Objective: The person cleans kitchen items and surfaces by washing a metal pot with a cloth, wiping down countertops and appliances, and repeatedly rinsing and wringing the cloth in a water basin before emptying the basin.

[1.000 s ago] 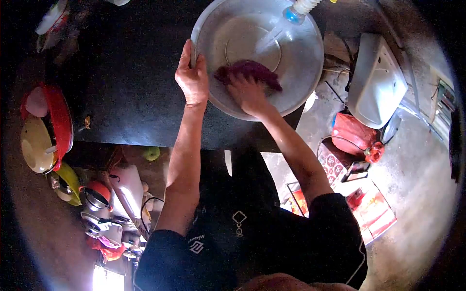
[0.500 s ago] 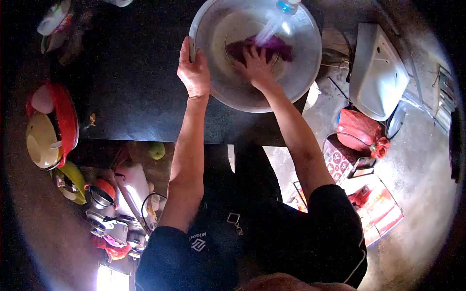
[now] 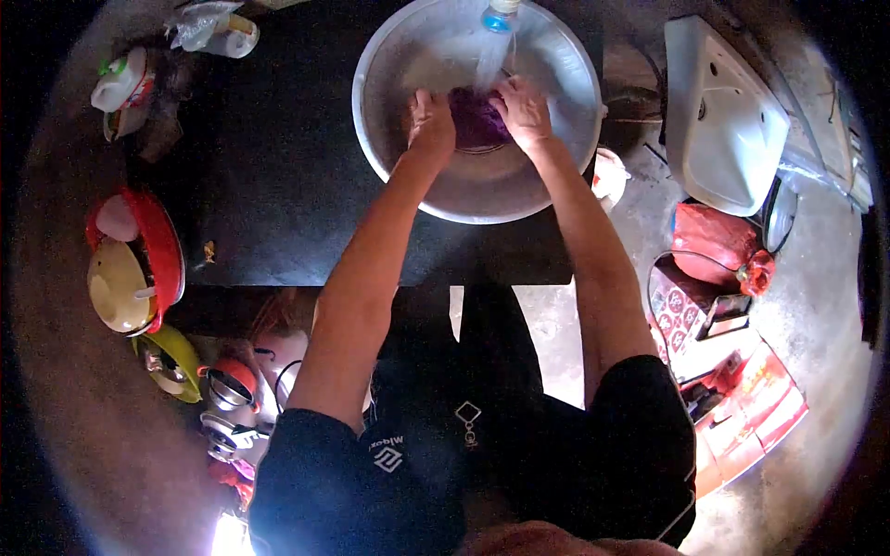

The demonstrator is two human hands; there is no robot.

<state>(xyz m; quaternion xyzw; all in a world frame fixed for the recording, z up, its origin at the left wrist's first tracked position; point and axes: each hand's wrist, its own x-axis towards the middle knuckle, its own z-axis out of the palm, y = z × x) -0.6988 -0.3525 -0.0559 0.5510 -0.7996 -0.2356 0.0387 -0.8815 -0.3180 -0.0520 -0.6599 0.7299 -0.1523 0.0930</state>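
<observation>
A large metal basin [image 3: 501,199] stands on the black table, and water streams into it from a hose end with a blue fitting [image 3: 499,18]. Inside lies a wet purple cloth [image 3: 479,120], under the stream. My left hand [image 3: 430,122] is at the cloth's left edge, its fingers curled down and partly hidden. On the right edge of the cloth, my right hand [image 3: 522,111] has its fingers bent around the fabric.
The black table [image 3: 269,185] has its front edge just before my body. Red and cream bowls [image 3: 119,287] are at the left, bottles and bags at the upper left. To the right are a white washbasin [image 3: 723,139], a red bag [image 3: 709,243] and a red box [image 3: 760,408].
My left hand has left the basin's rim and moved inside to the cloth. My right hand has shifted to the cloth's right side. The cloth now looks more bunched up.
</observation>
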